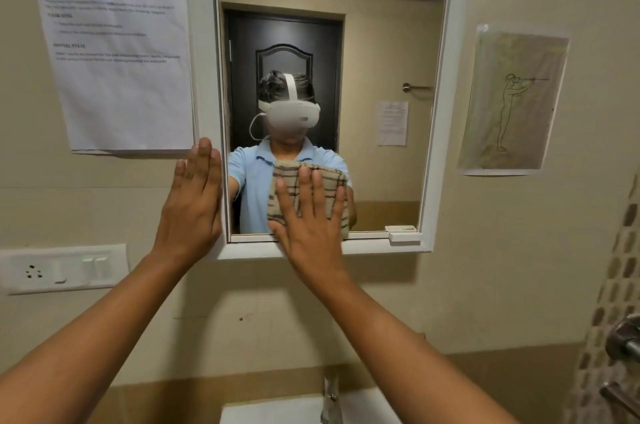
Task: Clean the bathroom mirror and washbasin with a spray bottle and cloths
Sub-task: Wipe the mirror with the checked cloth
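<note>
Striped cloth (306, 193) at mirror's (381, 43) lower edge

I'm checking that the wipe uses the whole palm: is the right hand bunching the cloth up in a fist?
No: the right hand lies flat with straight fingers, pressing the striped cloth against the mirror.

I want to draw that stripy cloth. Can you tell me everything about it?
The cloth is beige with dark brown wavy stripes and looks like soft, thick towel fabric. It is bunched or folded into a pad and pressed flat against the lower part of the mirror, just above the white frame. The right hand presses on it with straight, spread fingers, covering its middle.
</note>
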A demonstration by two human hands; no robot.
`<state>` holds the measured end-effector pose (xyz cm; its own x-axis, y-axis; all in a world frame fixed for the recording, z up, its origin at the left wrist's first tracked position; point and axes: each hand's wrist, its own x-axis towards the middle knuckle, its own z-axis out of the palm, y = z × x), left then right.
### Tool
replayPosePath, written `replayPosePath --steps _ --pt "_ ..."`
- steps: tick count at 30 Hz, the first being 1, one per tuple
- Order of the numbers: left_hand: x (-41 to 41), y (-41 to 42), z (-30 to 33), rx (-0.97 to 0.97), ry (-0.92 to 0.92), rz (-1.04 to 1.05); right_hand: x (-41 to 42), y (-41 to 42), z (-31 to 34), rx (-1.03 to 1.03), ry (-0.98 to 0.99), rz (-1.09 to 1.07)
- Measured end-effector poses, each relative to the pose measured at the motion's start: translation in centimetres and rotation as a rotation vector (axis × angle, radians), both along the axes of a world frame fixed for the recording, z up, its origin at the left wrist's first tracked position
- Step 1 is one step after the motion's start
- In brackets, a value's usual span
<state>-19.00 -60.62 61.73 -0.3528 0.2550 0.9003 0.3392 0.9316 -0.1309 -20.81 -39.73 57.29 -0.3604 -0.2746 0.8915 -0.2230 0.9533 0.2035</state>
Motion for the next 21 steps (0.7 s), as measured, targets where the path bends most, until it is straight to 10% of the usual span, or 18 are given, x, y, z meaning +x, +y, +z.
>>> replayPosePath --steps 21 --pt "0.0 -0.7 -1.2 0.031 0.032 -0.067 1.3 0.7 -5.6 0.345 0.048 0.142"
